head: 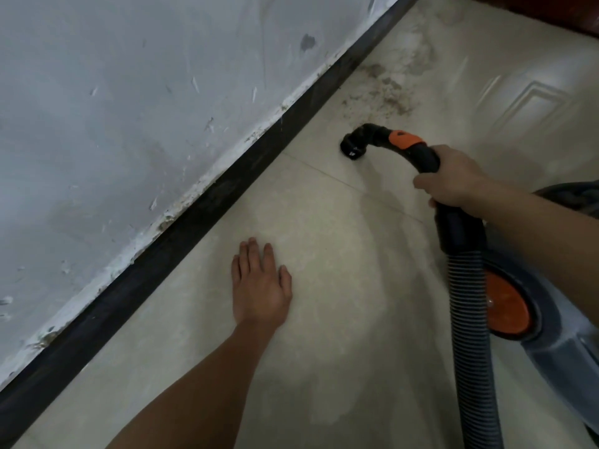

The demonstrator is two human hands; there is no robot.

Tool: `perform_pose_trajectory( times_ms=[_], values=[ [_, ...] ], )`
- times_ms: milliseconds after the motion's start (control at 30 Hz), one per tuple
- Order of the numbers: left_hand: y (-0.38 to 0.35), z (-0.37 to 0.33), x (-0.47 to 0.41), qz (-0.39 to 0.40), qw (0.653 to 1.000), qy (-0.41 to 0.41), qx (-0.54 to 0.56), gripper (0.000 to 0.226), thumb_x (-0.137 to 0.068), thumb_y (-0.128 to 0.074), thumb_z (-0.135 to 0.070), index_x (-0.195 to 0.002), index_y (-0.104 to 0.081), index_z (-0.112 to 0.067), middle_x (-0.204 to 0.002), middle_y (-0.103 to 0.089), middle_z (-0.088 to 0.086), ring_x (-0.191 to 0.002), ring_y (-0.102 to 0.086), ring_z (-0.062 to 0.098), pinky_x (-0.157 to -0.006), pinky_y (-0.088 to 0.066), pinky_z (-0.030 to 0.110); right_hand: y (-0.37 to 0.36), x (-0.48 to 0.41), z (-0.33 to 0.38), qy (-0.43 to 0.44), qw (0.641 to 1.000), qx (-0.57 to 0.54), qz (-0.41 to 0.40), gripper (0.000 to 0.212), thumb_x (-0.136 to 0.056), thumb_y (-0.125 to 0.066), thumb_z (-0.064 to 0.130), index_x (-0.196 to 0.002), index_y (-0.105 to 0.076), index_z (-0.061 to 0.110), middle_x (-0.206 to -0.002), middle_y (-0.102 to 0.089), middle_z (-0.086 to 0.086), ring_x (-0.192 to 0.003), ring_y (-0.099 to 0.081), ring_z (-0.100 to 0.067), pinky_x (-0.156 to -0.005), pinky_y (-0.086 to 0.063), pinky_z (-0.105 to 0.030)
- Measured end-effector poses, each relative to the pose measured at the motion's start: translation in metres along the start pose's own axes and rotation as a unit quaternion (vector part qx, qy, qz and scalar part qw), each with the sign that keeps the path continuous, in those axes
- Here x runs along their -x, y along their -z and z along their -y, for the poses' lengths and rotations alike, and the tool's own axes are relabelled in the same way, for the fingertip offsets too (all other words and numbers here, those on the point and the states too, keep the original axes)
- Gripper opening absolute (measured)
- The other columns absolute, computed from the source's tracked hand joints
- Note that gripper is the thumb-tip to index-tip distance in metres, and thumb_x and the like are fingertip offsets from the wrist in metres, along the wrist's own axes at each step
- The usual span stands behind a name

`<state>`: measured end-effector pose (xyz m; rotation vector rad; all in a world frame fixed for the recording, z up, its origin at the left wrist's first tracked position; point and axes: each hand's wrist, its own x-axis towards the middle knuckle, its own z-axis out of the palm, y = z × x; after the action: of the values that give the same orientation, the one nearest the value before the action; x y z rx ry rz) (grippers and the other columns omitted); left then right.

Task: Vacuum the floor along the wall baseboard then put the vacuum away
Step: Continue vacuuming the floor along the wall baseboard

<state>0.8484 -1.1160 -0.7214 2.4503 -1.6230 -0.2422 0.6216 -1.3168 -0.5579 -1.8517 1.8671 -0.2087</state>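
My left grip [261,286] lies flat and open on the floor [324,367]; my right grip [453,179] clasps the hose [468,303], nozzle [351,147] short of far dirt [385,95] by the baseboard [162,241]: vacuuming unfinished.

Glossy tile floor [324,254], ribbed plastic hose [470,335], scuffed matt painted wall [113,108].

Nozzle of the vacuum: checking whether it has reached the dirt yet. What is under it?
Pale floor tile shows around the nozzle; the dirt patch lies beyond it. The spot beneath its mouth is covered.
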Motion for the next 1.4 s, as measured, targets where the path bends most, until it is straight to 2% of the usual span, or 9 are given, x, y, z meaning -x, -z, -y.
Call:
perform_pose_trajectory(
  times_ms=[100,233,333,500,667,833,1100,1200,1400],
  values=[
    [-0.002,0.001,-0.001,0.000,1.000,-0.003,-0.007,0.060,-0.098,-0.024,-0.039,-0.148,-0.032,-0.009,-0.157,-0.022,0.019,-0.146,-0.015,0.032,-0.120,-0.009,0.043,-0.008,-0.004,0.008,0.030,0.999,-0.002,0.019,0.051,-0.085,-0.067,0.016,-0.131,-0.047,0.022,-0.094,-0.060,-0.008,-0.059,-0.067,-0.028,-0.057,-0.054,-0.034],
    [-0.003,0.002,0.000,0.005,1.000,-0.006,-0.007,0.059,-0.099,-0.027,-0.039,-0.149,-0.031,-0.008,-0.157,-0.022,0.020,-0.146,-0.015,0.033,-0.120,-0.010,0.044,0.009,0.005,-0.002,0.055,0.997,0.015,0.058,0.046,-0.085,-0.067,0.011,-0.126,-0.051,0.024,-0.082,-0.061,-0.007,-0.046,-0.062,-0.023,-0.042,-0.044,-0.023],
    [-0.003,0.003,-0.001,0.007,1.000,-0.009,-0.009,0.060,-0.098,-0.023,-0.039,-0.149,-0.031,-0.008,-0.157,-0.022,0.020,-0.146,-0.016,0.033,-0.120,-0.009,0.044,0.041,0.009,-0.023,-0.001,0.997,0.072,0.011,0.038,-0.086,-0.068,0.013,-0.121,-0.054,0.017,-0.078,-0.060,-0.009,-0.047,-0.060,-0.023,-0.049,-0.043,-0.026],
    [-0.001,0.005,0.002,0.001,1.000,-0.016,-0.005,0.061,-0.098,-0.022,-0.039,-0.147,-0.032,-0.006,-0.155,-0.024,0.022,-0.145,-0.017,0.035,-0.120,-0.011,0.045,0.064,0.035,-0.050,-0.075,0.977,0.199,-0.012,0.049,-0.085,-0.068,0.023,-0.127,-0.048,0.010,-0.089,-0.055,-0.013,-0.078,-0.054,-0.030,-0.070,-0.041,-0.035],
    [-0.003,0.005,0.002,0.022,0.999,-0.025,-0.003,0.059,-0.101,-0.028,-0.037,-0.150,-0.025,-0.005,-0.157,-0.016,0.023,-0.146,-0.011,0.036,-0.120,-0.006,0.046,0.074,0.075,-0.061,-0.069,0.988,0.136,0.025,0.027,-0.083,-0.067,0.018,-0.107,-0.055,0.012,-0.070,-0.068,-0.013,-0.058,-0.066,-0.025,-0.061,-0.053,-0.035],
    [0.000,0.016,0.003,0.066,0.996,-0.054,-0.034,0.063,-0.100,-0.017,-0.044,-0.154,-0.009,-0.011,-0.161,-0.002,0.018,-0.149,0.001,0.031,-0.120,0.000,0.042,0.078,0.130,-0.070,-0.060,0.968,0.232,0.069,0.041,-0.087,-0.064,0.027,-0.121,-0.045,0.016,-0.103,-0.064,-0.015,-0.088,-0.059,-0.030,-0.071,-0.044,-0.035],
    [0.023,0.020,0.047,0.107,0.991,-0.063,-0.046,0.056,-0.103,-0.020,-0.034,-0.154,-0.011,-0.014,-0.161,-0.003,0.017,-0.149,-0.003,0.030,-0.120,-0.007,0.042,0.038,0.164,-0.058,-0.037,0.987,0.144,0.057,0.050,-0.088,-0.063,0.025,-0.133,-0.042,0.018,-0.100,-0.060,-0.010,-0.080,-0.059,-0.029,-0.068,-0.047,-0.034],
    [0.033,0.030,0.066,0.112,0.991,-0.065,-0.024,0.053,-0.103,-0.025,-0.032,-0.153,-0.021,-0.015,-0.161,-0.010,0.016,-0.148,-0.007,0.029,-0.119,-0.010,0.040,0.013,0.144,-0.038,-0.021,0.998,0.046,0.037,0.048,-0.087,-0.063,0.019,-0.131,-0.045,0.016,-0.092,-0.063,-0.011,-0.069,-0.061,-0.027,-0.065,-0.050,-0.034],
    [0.039,0.075,0.099,0.085,0.994,-0.056,-0.026,0.051,-0.103,-0.027,-0.032,-0.151,-0.028,-0.015,-0.159,-0.018,0.015,-0.148,-0.012,0.027,-0.119,-0.008,0.035,-0.030,0.084,0.015,0.026,0.999,-0.010,0.044,0.052,-0.086,-0.065,0.021,-0.133,-0.043,0.018,-0.100,-0.063,-0.014,-0.075,-0.068,-0.034,-0.073,-0.058,-0.044]
  ],
)
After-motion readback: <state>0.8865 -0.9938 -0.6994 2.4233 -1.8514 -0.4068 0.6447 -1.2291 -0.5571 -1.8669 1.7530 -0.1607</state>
